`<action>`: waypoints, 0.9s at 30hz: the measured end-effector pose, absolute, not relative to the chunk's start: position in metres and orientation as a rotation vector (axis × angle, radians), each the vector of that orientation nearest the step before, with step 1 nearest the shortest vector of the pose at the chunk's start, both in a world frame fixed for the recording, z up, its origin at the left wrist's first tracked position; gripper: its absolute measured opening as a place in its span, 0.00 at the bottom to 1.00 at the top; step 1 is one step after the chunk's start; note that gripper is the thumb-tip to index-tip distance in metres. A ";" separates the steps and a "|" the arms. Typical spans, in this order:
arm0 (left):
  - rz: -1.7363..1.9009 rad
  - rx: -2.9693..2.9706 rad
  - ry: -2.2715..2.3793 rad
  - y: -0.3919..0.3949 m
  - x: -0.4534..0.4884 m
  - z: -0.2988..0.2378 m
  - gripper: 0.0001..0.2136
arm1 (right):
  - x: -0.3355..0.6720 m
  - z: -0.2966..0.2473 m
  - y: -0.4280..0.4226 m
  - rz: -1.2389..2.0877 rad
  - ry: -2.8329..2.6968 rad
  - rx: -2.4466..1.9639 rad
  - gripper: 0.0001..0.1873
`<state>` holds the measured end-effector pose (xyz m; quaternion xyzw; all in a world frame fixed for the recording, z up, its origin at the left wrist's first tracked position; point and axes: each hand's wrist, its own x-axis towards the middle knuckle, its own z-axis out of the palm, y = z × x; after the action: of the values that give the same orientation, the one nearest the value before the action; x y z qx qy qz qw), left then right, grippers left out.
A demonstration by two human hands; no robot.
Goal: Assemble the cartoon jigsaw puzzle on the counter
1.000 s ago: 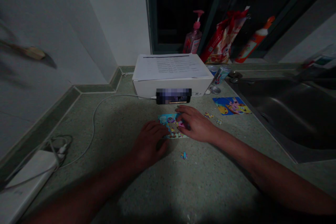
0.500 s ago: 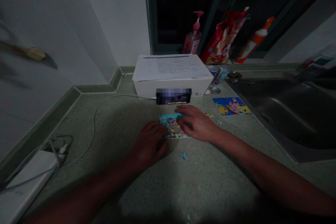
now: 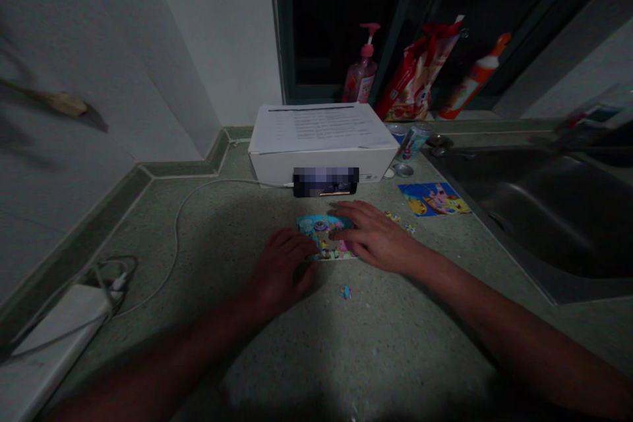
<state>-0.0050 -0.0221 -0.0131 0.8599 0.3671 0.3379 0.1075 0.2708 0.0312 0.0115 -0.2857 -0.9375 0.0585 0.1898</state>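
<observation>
A small colourful jigsaw puzzle [image 3: 321, 225] lies on the counter, with a bare gap in its middle. My left hand [image 3: 283, 270] rests at its left edge, fingers stretched out and lying flat on the border. Over the right part of the puzzle is my right hand [image 3: 376, 237], fingers spread and touching or just above it; nothing shows in them. This hand hides the puzzle's right side. A loose blue puzzle piece [image 3: 346, 292] lies in front, nearer to me. More loose pieces [image 3: 410, 229] lie to the right, beside my right hand.
A phone [image 3: 325, 183] with a cable leans on a white box [image 3: 316, 161] behind the puzzle. A blue cartoon picture card [image 3: 435, 200] lies by the sink [image 3: 548, 211]. A can [image 3: 415, 143] stands at the back. A white power bank-like block [image 3: 59, 343] is at left.
My right hand has shifted slightly over the puzzle, its index finger reaching a little further left toward the gap. My left hand stays in place. The camera view has moved slightly.
</observation>
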 end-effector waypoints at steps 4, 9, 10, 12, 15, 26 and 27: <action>0.995 2.541 1.068 -0.022 -0.006 -0.015 0.11 | 0.269 0.012 0.030 0.138 -2.672 -0.818 0.15; 0.998 2.534 1.074 -0.022 -0.006 -0.016 0.12 | 0.271 0.012 0.030 0.184 -2.640 -0.817 0.16; 1.005 2.536 1.071 -0.022 -0.006 -0.016 0.11 | 0.271 0.012 0.030 0.188 -2.635 -0.815 0.16; 1.013 2.540 1.066 -0.022 -0.006 -0.016 0.11 | 0.271 0.011 0.029 0.183 -2.636 -0.810 0.16; 1.008 2.538 1.073 -0.022 -0.006 -0.016 0.11 | 0.270 0.011 0.029 0.173 -2.650 -0.800 0.16; 1.016 2.524 1.087 -0.023 -0.005 -0.010 0.09 | 0.336 0.040 0.048 0.005 -2.319 -1.300 0.16; 1.019 2.522 1.088 -0.023 -0.005 -0.010 0.09 | 0.348 0.038 0.050 0.010 -2.313 -1.358 0.17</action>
<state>-0.0052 -0.0229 -0.0100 0.8560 0.3693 0.3460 0.1059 0.3481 0.0502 0.0384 -0.4929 -0.8397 0.0036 0.2279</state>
